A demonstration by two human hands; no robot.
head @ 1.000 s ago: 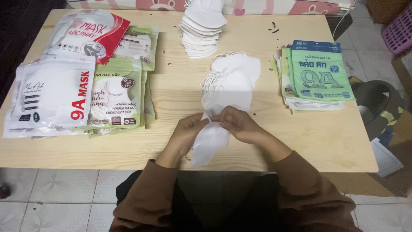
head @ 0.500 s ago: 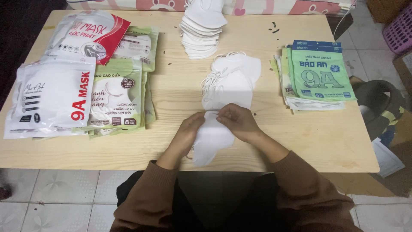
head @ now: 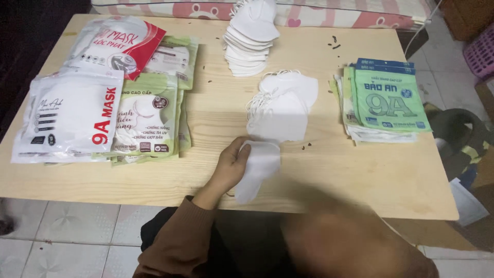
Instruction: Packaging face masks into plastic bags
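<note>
Now my left hand (head: 232, 166) pinches one folded white mask (head: 259, 170) by its left edge, thumb on top, and the mask lies flat on the wooden table (head: 329, 170) near the front edge. Just behind it sits a loose pile of white masks (head: 282, 105), and further back a neat stack of masks (head: 250, 41). My right hand is only a brown blur low down, so I cannot tell its grip.

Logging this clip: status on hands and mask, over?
Left hand grips folded white mask at table edge. Right hand out of sight, only blurred sleeve. Loose mask pile just beyond.
</note>
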